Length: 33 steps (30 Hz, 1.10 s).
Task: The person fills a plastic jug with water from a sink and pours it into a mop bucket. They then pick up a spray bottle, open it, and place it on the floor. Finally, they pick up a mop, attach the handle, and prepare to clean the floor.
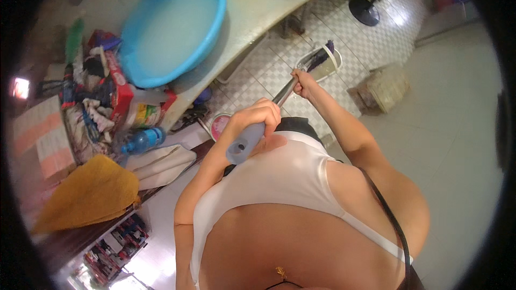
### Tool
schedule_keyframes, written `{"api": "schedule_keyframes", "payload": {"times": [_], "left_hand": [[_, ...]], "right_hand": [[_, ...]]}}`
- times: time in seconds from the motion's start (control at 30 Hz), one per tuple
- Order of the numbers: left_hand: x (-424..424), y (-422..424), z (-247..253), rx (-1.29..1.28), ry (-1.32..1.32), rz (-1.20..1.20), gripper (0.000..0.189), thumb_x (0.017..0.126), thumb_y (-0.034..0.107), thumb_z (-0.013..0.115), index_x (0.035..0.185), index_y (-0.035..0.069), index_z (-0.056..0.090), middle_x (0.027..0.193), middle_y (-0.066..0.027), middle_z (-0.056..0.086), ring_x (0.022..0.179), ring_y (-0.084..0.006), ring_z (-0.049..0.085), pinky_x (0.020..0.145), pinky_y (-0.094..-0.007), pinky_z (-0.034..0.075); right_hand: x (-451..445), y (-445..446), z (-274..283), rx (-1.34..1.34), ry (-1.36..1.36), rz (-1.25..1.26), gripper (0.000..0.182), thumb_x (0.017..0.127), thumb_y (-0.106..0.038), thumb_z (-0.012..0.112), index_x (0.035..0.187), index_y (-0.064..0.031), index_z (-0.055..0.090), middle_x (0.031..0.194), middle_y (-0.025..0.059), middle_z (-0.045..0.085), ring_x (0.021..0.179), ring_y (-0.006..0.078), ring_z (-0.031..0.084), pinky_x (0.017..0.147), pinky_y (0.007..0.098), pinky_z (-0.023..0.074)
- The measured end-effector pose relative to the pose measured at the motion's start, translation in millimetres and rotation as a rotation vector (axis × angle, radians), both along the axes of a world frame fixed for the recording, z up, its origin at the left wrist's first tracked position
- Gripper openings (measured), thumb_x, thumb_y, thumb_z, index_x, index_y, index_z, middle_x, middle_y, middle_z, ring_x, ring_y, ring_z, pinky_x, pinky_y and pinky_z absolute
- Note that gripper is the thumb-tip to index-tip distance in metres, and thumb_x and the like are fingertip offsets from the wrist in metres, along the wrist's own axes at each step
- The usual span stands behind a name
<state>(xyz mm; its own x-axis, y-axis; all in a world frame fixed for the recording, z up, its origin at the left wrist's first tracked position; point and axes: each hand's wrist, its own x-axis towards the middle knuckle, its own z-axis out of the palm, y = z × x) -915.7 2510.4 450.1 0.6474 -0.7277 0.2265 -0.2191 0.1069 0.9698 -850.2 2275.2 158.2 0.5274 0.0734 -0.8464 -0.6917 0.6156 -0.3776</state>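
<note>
My left hand (258,114) is wrapped around the upper part of a mop, just by its translucent blue-grey plastic grip (244,145). Farther down, my right hand (304,84) closes on the metal mop pole (285,92). The pole slants away from my body towards the floor. At its far end the dark purple mop head (320,59) sits in a white mop bucket (339,58), partly under the bucket's pale handle. Cloudy liquid seems to lie in the bucket.
A large blue basin (221,16) of cloudy water stands on the counter (242,24) to the left. Nearby are a plastic bottle (147,139), a mustard-yellow cloth (96,193) and clutter. A beige bundle (381,90) and a round black stand base (364,11) occupy the tiled floor.
</note>
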Motion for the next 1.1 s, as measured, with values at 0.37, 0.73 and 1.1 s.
{"api": "schedule_keyframes", "payload": {"times": [0.37,0.73,1.1], "left_hand": [[8,-58,-37,0.126,0.004,-0.112,0.034,0.076,0.008,0.080,0.072,0.007,0.045,0.073,-0.0047,0.050,0.077,-0.0225,0.049,0.072,-0.0318,0.042],[20,-118,-46,0.178,-0.003,-0.117,0.033,0.086,0.016,0.075,0.073,0.008,0.045,0.078,-0.0049,0.050,0.072,-0.0181,0.047,0.065,-0.0313,0.039],[52,-147,-118,0.005,-0.252,0.056,0.020,0.080,0.008,0.075,0.088,0.006,0.057,0.087,-0.0076,0.062,0.079,-0.0240,0.058,0.073,-0.0332,0.048]], "right_hand": [[-27,-55,-56,0.097,0.097,-0.020,0.027,0.088,-0.021,0.055,0.065,-0.0175,0.041,0.052,-0.0073,0.033,0.037,0.0046,0.024,0.033,0.0185,0.0207],[-8,-100,-113,-0.117,0.055,0.013,0.021,0.084,-0.031,0.062,0.079,-0.0113,0.057,0.067,0.0045,0.055,0.054,0.0166,0.054,0.048,0.0295,0.0474],[-65,-35,204,-0.688,-1.110,-0.034,0.060,0.090,-0.050,0.057,0.125,-0.0012,0.060,0.115,0.0164,0.068,0.112,0.0244,0.063,0.102,0.0379,0.0446]]}}
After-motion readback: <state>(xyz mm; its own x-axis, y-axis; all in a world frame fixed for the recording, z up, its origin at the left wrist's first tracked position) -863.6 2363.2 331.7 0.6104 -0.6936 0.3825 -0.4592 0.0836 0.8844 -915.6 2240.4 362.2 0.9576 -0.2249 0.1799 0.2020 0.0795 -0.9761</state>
